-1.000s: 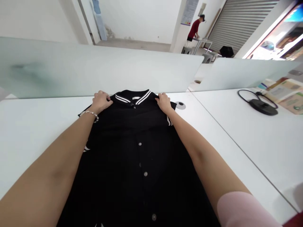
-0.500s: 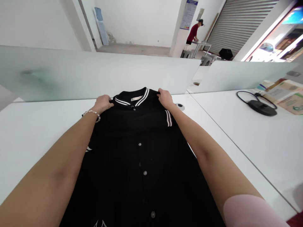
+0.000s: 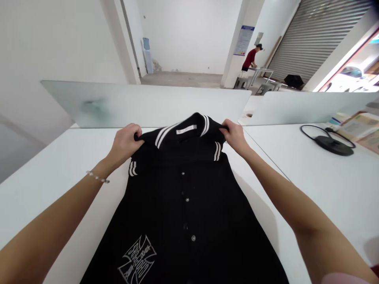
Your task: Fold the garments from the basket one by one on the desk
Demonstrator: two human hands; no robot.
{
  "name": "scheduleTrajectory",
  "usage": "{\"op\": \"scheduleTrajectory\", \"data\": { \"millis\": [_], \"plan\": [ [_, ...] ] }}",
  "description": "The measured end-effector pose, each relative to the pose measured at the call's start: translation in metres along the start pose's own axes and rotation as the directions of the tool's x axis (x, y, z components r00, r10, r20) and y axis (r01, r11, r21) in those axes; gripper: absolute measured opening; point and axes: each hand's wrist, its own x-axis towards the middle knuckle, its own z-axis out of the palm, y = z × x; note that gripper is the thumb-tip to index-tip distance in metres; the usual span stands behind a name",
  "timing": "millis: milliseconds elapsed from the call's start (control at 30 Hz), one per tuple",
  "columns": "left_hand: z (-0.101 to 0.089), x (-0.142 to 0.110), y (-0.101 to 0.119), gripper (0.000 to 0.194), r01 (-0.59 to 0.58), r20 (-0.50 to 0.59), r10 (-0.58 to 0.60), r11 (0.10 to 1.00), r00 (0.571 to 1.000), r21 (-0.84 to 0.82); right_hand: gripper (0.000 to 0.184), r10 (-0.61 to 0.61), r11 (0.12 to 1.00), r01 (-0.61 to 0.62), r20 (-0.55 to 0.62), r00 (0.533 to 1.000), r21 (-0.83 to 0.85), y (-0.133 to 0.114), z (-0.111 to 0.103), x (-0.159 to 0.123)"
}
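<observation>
A black button-front jacket [image 3: 166, 201] with white-striped collar and cuffs spreads over the white table, front side up. Its shoulder on the left is pinched by my left hand [image 3: 126, 140], which wears a beaded bracelet [image 3: 97, 177] at the wrist. My right hand [image 3: 234, 136] grips the opposite shoulder between thumb and fingers. Between the hands the collar stands raised, showing a white neck label [image 3: 186, 129]. White cross-shaped lettering [image 3: 137, 259] decorates the lower left front. Both striped cuffs lie near the shoulders, and the lower hem is out of view.
Frosted glass dividers [image 3: 160, 104] run along the table's [image 3: 85, 148] far edge. On the right lie a black round base with a looped cable [image 3: 333, 145] and some boxes [image 3: 359, 125]. Beyond, a person in a red top [image 3: 250, 59] leans over a small table.
The jacket's shoulders and collar have been lifted and spread wider, both hands still gripping them. The collar now tilts, its label more exposed, and the white lettering has come into view.
</observation>
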Motion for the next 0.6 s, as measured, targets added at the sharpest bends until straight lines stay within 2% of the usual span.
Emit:
{"op": "scheduleTrajectory", "data": {
  "millis": [133, 267, 367, 433, 500, 600],
  "plan": [
    [-0.038, -0.067, 0.024, 0.015, -0.077, -0.010, 0.076, 0.991, 0.997, -0.109, 0.006, -0.027, 0.999, 0.027, 0.020, 0.999, 0.034, -0.017, -0.046, -0.076],
    [-0.058, -0.151, 0.036, 0.018, -0.108, 0.137, 0.140, 0.970, 0.981, -0.219, 0.012, -0.114, 0.990, 0.107, 0.073, 0.991, 0.092, -0.026, -0.080, -0.172],
    [-0.055, -0.216, 0.038, 0.025, -0.183, 0.319, 0.227, 0.969, 0.920, -0.164, 0.024, -0.165, 0.982, 0.147, 0.154, 0.974, 0.119, -0.018, -0.080, -0.239],
    [-0.046, -0.251, 0.041, 0.045, -0.266, 0.420, 0.270, 0.961, 0.866, -0.070, 0.030, -0.190, 0.979, 0.171, 0.188, 0.964, 0.113, -0.011, -0.070, -0.274],
    [-0.038, -0.272, 0.046, 0.062, -0.334, 0.454, 0.278, 0.941, 0.847, 0.046, 0.031, -0.203, 0.979, 0.193, 0.191, 0.960, 0.071, -0.008, -0.058, -0.299],
    [-0.031, -0.280, 0.057, 0.067, -0.379, 0.444, 0.272, 0.910, 0.854, 0.171, 0.027, -0.260, 0.962, 0.272, 0.191, 0.947, -0.038, -0.012, -0.049, -0.316]
  ]
}}
